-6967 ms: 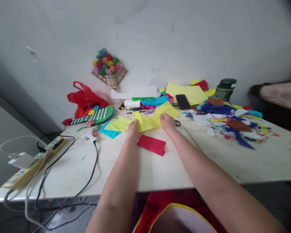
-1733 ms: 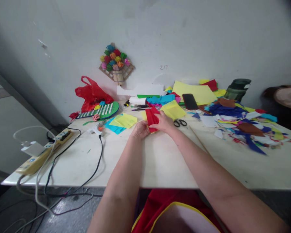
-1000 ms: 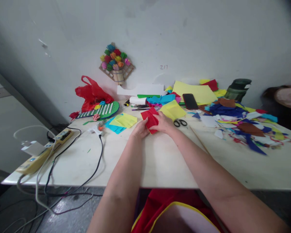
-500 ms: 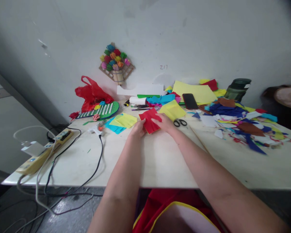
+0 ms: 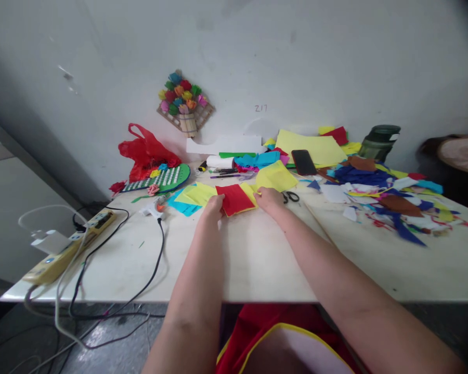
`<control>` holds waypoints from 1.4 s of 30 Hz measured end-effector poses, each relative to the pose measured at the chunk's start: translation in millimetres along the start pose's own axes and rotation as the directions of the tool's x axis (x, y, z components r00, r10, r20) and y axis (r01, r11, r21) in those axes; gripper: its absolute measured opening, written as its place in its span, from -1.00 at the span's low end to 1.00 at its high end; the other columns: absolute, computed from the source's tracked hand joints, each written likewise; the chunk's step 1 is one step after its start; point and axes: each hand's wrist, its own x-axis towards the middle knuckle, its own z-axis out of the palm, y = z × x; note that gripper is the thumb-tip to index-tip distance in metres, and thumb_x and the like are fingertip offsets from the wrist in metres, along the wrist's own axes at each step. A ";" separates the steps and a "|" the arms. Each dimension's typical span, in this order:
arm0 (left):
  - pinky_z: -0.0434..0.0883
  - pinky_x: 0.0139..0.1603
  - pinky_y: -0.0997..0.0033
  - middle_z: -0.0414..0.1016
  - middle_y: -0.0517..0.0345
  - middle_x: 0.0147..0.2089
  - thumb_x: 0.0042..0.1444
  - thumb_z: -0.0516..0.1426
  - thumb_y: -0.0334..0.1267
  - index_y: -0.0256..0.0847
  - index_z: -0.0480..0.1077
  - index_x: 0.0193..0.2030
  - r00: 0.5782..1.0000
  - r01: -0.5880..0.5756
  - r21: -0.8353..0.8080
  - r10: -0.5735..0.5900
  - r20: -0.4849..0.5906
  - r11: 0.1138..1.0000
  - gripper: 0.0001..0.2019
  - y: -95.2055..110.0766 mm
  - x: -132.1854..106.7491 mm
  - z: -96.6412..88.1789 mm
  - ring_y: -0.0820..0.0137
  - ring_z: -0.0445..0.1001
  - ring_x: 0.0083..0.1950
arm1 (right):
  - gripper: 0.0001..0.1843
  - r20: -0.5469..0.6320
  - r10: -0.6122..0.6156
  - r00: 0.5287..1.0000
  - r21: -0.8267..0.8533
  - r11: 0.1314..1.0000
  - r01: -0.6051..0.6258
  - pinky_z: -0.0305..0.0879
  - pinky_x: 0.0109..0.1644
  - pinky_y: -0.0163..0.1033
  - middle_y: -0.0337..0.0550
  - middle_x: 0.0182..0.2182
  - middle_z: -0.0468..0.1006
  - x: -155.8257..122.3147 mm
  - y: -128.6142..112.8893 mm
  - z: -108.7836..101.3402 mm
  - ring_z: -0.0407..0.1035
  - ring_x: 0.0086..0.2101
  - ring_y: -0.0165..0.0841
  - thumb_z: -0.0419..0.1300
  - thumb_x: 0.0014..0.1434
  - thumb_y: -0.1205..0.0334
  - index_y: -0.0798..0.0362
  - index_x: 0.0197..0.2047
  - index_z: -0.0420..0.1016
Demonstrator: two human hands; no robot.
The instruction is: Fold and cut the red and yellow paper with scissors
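Between my hands is a small red square of paper [image 5: 235, 199]. A yellow sheet [image 5: 250, 193] shows behind its right and lower edges. My left hand [image 5: 215, 205] pinches the red square along its left edge. Fingers of my right hand [image 5: 269, 199] are closed on the right edge of the yellow sheet. Left of my left hand lie yellow squares [image 5: 200, 194] partly over blue ones [image 5: 183, 205]. Another yellow sheet [image 5: 276, 176] lies just beyond my right hand, and black-handled scissors [image 5: 292, 196] sit to its right, partly hidden.
On the left are a white glue gun [image 5: 154, 210] with a black cord and a power strip [image 5: 70, 249]. A red bag [image 5: 148, 153] stands at the back. A phone [image 5: 303, 162], a green bottle [image 5: 380, 143] and a heap of scraps [image 5: 398, 202] occupy the right. A thin stick [image 5: 317, 222] lies near my right forearm.
My right hand has moved off the red square to the right and now grips the yellow sheet, which sticks out further from behind it. The red square lies flatter, slightly left.
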 end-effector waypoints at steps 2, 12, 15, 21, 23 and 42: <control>0.45 -0.35 0.34 0.49 0.02 -0.39 -0.02 0.08 -0.44 -0.27 0.31 -0.13 1.000 0.005 0.018 -0.005 -0.010 1.000 -0.74 0.2 0.4 -0.3 0.24 0.51 -0.30 | -0.69 -0.086 -0.061 0.994 -0.055 0.997 0.056 0.25 -0.16 -0.09 0.08 -0.28 0.52 -1.7 -0.3 -1.9 0.36 -0.17 -0.12 0.03 0.11 0.12 0.04 -0.20 0.52; 0.44 -0.32 0.32 0.48 0.01 -0.36 -0.03 0.06 -0.49 -0.25 0.29 -0.17 0.997 0.034 0.068 -0.030 -0.065 0.997 -0.76 4.1 1.2 -2.1 0.24 0.50 -0.25 | -0.36 0.294 -0.355 0.887 0.062 0.933 0.353 -0.13 0.22 -0.04 -0.05 0.24 0.04 -2.8 -6.8 22.7 -0.10 0.22 -0.22 -0.15 0.20 -0.05 0.08 0.27 0.01; 0.43 -0.31 0.33 0.48 0.03 -0.34 -0.01 0.04 -0.48 -0.23 0.28 -0.17 0.995 0.051 0.102 -0.042 -0.094 0.993 -0.77 5.4 0.6 -2.9 0.25 0.50 -0.23 | -0.31 0.352 -0.251 0.902 0.017 0.965 0.262 -0.23 0.24 -0.01 -0.06 0.27 -0.05 -3.8 -6.3 22.8 -0.22 0.24 -0.17 -0.19 0.18 -0.13 0.08 0.28 -0.01; 0.44 -0.31 0.34 0.47 0.00 -0.30 0.05 0.02 -0.44 -0.25 0.26 -0.10 0.996 0.065 0.126 -0.057 -0.065 0.990 -0.76 5.5 0.0 -3.5 0.27 0.49 -0.25 | -0.32 0.378 -0.170 0.910 -0.047 0.978 0.202 -0.24 0.23 -0.04 -0.08 0.28 -0.10 -3.8 -7.1 15.5 -0.23 0.24 -0.18 -0.26 0.20 -0.12 0.10 0.27 0.01; 0.44 -0.32 0.36 0.47 0.01 -0.30 0.06 0.02 -0.43 -0.26 0.25 -0.07 0.997 0.059 0.142 -0.050 -0.065 0.988 -0.75 5.2 -0.8 -2.7 0.28 0.49 -0.26 | -0.32 0.368 -0.153 0.917 -0.062 0.980 0.188 -0.21 0.22 -0.03 -0.05 0.27 -0.07 -3.3 -7.9 15.4 -0.19 0.23 -0.18 -0.31 0.22 -0.09 0.14 0.26 0.03; 0.43 -0.41 0.38 0.46 -0.03 -0.25 0.10 0.01 -0.34 -0.27 0.23 -0.05 0.997 0.074 0.318 -0.067 -0.035 0.945 -0.75 -2.6 2.7 2.9 0.31 0.48 -0.33 | -0.40 0.081 0.065 0.995 -0.205 0.978 -0.047 -0.01 0.09 0.03 0.24 0.12 0.21 -3.4 -3.2 0.7 0.10 0.09 -0.01 -0.16 0.19 0.01 0.28 0.11 0.24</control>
